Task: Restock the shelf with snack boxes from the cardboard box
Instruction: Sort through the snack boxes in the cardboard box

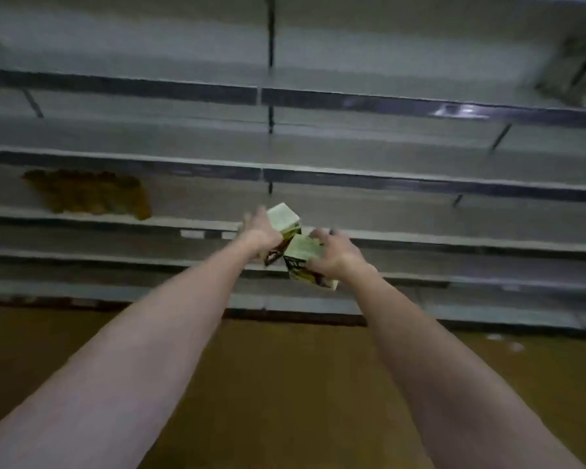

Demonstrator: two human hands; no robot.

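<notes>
I am gripping 1 snack box [282, 218] in my left hand [259, 233] and another [303, 255] in my right hand [332, 257], both reaching just before the shelf [454, 243] edge, left box nearer it.

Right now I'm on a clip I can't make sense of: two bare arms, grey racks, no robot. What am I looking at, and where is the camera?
There is no machine here. The camera sits on a person's head, looking forward and down, so the arms reaching out are their own. The left hand grips one snack box and the right hand grips a second snack box, both held out toward the grey store shelf. The picture is blurred, so the print on the boxes cannot be read. On a shelf to the left lies a brown heap of goods, too smeared to identify. The brownish floor is below. The cardboard box is not in view.
</notes>
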